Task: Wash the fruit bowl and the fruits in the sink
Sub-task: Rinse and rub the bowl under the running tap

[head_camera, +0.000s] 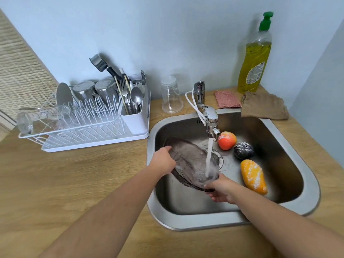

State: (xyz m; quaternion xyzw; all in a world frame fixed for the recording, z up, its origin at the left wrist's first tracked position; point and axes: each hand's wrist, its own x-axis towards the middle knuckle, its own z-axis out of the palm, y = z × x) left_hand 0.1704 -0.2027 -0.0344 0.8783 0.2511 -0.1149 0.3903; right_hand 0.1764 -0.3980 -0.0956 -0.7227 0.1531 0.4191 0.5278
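Standing by the counter, I see a dark smoky translucent plastic fruit bowl point(188, 161) held tilted over the left half of the stainless steel sink point(195, 223), lifted off the basin floor. The left hand point(163, 162) grips its left rim, fingers point(166, 148) curled over the edge and into the bowl. The right hand point(221, 189) pinches the near right edge, thumb on top and fingers curled underneath.

A stream of water point(209, 155) from the chrome tap point(210, 116) falls into the bowl just beyond the right hand's thumb. The round drain point(220, 159) shows past the bowl's right edge.

Three fruits lie on the basin floor, all beyond and to the right of the right hand's fingers and apart from the bowl:
- a round orange-red fruit point(226, 140), farthest off and right under the tap's spout
- a dark purple round fruit point(243, 150) just beside it
- a long yellow-orange fruit point(254, 176) flecked with white, nearest the fingers

Bare steel lies below both hands towards the near wall, and right of the fruits towards the far wall.

Left of the left hand's fingers the wooden counter point(74, 183) runs to a white wire dish rack point(83, 125). Beyond the sink stand an upturned clear plastic cup point(171, 95), a pink scouring pad point(227, 99), a brown cloth point(264, 108) hanging over the sink's rim, and a bottle of yellow dish soap point(254, 60)
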